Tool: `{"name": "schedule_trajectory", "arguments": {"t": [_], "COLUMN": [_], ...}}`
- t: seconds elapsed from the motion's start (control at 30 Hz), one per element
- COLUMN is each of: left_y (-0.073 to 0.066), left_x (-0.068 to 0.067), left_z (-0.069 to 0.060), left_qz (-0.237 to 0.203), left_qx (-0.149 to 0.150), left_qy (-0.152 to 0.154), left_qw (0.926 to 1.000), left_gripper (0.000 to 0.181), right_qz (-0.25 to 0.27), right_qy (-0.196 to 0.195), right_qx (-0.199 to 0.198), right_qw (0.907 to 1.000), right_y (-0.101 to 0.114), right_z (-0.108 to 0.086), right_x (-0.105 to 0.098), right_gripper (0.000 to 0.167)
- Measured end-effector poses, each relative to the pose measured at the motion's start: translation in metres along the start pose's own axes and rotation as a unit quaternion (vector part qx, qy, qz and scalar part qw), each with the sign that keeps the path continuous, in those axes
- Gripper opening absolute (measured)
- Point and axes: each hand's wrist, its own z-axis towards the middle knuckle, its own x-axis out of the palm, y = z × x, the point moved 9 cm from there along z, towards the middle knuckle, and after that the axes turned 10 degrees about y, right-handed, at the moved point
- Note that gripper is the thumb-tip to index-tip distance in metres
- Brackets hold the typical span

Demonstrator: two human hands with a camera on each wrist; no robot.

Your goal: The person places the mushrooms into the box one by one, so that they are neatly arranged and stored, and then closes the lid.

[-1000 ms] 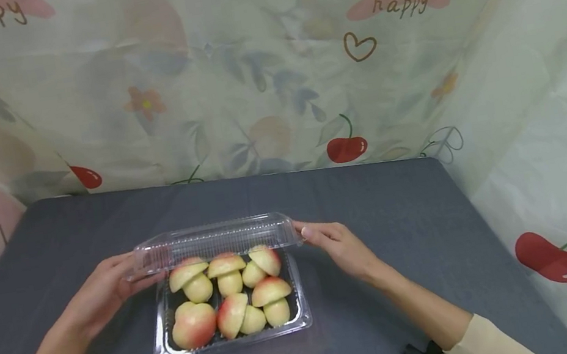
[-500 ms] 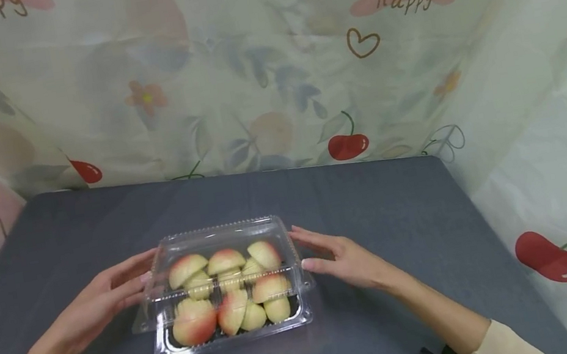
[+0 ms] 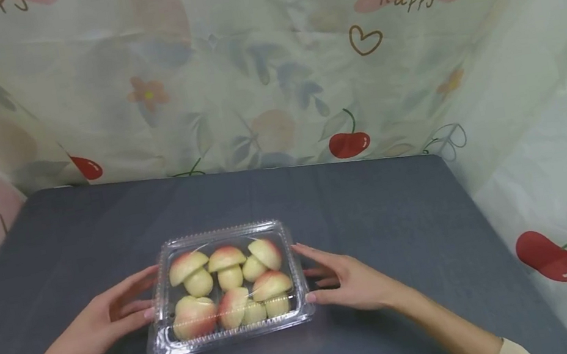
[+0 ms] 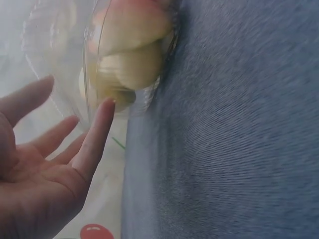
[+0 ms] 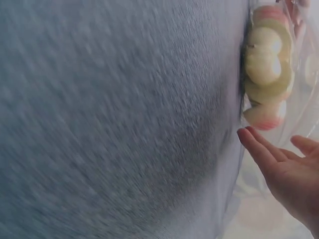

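A clear plastic clamshell box (image 3: pixel 230 333) stands on the grey table in the head view, its transparent lid (image 3: pixel 225 233) lowered over the base. Inside sit several mushroom-shaped pieces (image 3: pixel 228 266), pale yellow with reddish caps. My left hand (image 3: pixel 98 327) is at the box's left side, thumb and extended fingertips at the lid's edge. On the opposite side my right hand (image 3: pixel 352 280) has its thumb and fingertips by the right edge, fingers fairly straight. Both wrist views show the lid slanting above the base, with the left hand (image 4: pixel 55 159) and right hand (image 5: pixel 294 174) spread beside it.
A dark grey cloth covers the table (image 3: pixel 366 207) around the box. Behind it hangs a pale printed curtain (image 3: pixel 266 68) with cherries and leaves, and another white sheet (image 3: pixel 564 157) borders the right side.
The raised lid has swung down toward me over the base and the mushroom-shaped pieces. Both hands moved nearer with it, and their grip at the lid's sides has loosened.
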Motion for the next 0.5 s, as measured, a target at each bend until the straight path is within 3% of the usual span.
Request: {"name": "schedule_trajectory", "arguments": {"t": [0.17, 0.27, 0.5], "left_y": [0.001, 0.004, 0.002], "left_x": [0.004, 0.008, 0.017], "left_z": [-0.007, -0.011, -0.017], "left_qz": [0.015, 0.016, 0.050], "left_qx": [0.011, 0.018, 0.086], "left_qy": [-0.020, -0.024, -0.044], "left_qw": [0.9996, 0.9994, 0.9941], "left_gripper": [0.069, 0.069, 0.073], "right_qz": [0.007, 0.005, 0.011], "right_qy": [-0.017, -0.024, -0.053], "right_qx": [0.030, 0.028, 0.006], "right_qw": [0.9994, 0.9993, 0.9985], "right_y": [-0.005, -0.004, -0.004], "right_z": [-0.007, -0.008, -0.009], "right_x": [0.006, 0.010, 0.018], "right_gripper": [0.082, 0.083, 0.080]}}
